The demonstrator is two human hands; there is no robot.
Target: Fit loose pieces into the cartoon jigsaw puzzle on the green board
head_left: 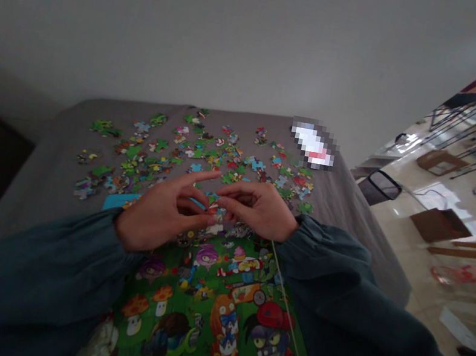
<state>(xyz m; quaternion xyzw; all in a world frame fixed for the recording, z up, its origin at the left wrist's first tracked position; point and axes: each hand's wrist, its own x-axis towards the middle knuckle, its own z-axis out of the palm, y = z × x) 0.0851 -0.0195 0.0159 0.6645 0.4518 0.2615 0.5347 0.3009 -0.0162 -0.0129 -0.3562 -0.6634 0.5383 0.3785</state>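
My right hand [260,209] is closed in a pinch at a small red and white puzzle piece [213,205], its wrist bent in from the right. Facing it, my left hand [163,211] has the index finger stretched out, while its thumb and curled middle finger close in at the same piece. The fingertips partly hide that piece. Below both hands lies the assembled part of a jigsaw puzzle [199,294], green with cartoon plants and zombies. Its upper edge, partly covered by my hands, has blue sky at the left.
Many loose puzzle pieces [188,145] are spread over the grey cloth [350,222] beyond my hands. A pixelated bright phone-like object [312,145] lies at the back right. A wall stands behind the table. Cardboard boxes [439,229] and a metal rack are on the right.
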